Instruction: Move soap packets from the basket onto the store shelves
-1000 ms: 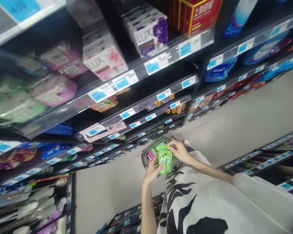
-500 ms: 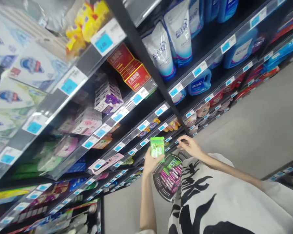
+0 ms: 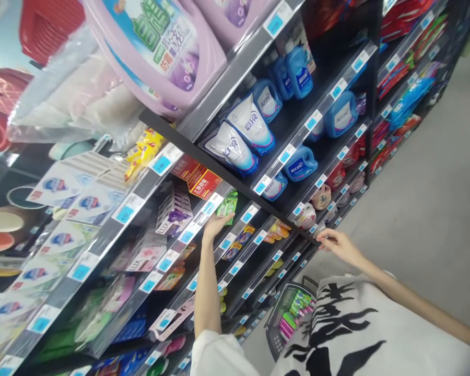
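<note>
My left hand (image 3: 216, 225) is closed around a small green packet (image 3: 228, 204) with white lettering. It reaches in at the shelf gap just below the red boxes (image 3: 204, 183) and their price tags. Beside the lower shelf edge, my right hand (image 3: 340, 246) has its fingers curled together in a pinch; whatever they may hold cannot be made out. Below the hands, a dark shopping basket (image 3: 271, 330) contains several green and pink packs (image 3: 297, 308), partly covered by my patterned shirt.
Blue detergent bottles and white refill pouches (image 3: 248, 125) stand on the shelves to the right. A large lilac bottle (image 3: 168, 52) sits on top. Boxed soaps (image 3: 176, 211) line the shelves at left. Grey floor (image 3: 411, 198) runs along the right.
My left hand has moved up and left with the green packet, from above the basket to the shelf. The view has shifted, bringing the upper shelf into sight. My right hand stays pinched.
</note>
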The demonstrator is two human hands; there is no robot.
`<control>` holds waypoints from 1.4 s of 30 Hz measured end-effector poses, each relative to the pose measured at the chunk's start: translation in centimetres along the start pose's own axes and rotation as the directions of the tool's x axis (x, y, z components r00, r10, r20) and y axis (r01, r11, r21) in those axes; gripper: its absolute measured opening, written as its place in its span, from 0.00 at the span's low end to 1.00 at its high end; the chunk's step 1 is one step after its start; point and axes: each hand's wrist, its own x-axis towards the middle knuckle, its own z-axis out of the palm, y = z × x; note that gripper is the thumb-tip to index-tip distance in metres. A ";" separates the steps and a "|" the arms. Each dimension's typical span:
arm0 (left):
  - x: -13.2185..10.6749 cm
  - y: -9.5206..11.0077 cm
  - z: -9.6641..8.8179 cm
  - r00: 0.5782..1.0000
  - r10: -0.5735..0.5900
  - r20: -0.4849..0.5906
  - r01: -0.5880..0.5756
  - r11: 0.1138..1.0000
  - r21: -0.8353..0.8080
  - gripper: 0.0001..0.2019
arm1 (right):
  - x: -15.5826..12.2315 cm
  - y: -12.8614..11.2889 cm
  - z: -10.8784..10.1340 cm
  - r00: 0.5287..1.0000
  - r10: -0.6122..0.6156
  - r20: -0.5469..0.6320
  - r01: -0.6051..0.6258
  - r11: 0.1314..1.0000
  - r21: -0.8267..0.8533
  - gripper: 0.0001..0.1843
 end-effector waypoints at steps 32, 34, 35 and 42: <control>8.1 3.4 5.4 1.000 0.019 0.008 -0.021 0.882 0.470 0.28 | 2.1 2.4 -1.9 0.998 0.055 0.010 -0.055 0.998 0.000 0.23; 8.6 3.4 5.4 1.000 0.001 0.011 -0.006 0.890 0.456 0.27 | 2.1 2.6 -2.0 0.998 0.053 0.021 -0.053 0.999 -0.007 0.23; 8.8 3.4 5.4 1.000 -0.010 0.010 0.004 0.895 0.446 0.27 | 2.1 2.7 -2.1 0.998 0.052 0.023 -0.052 0.999 -0.009 0.23; 9.5 3.6 5.3 1.000 -0.019 0.010 0.013 0.916 0.400 0.29 | 1.7 4.0 -2.8 0.997 0.070 0.012 -0.070 0.997 -0.020 0.22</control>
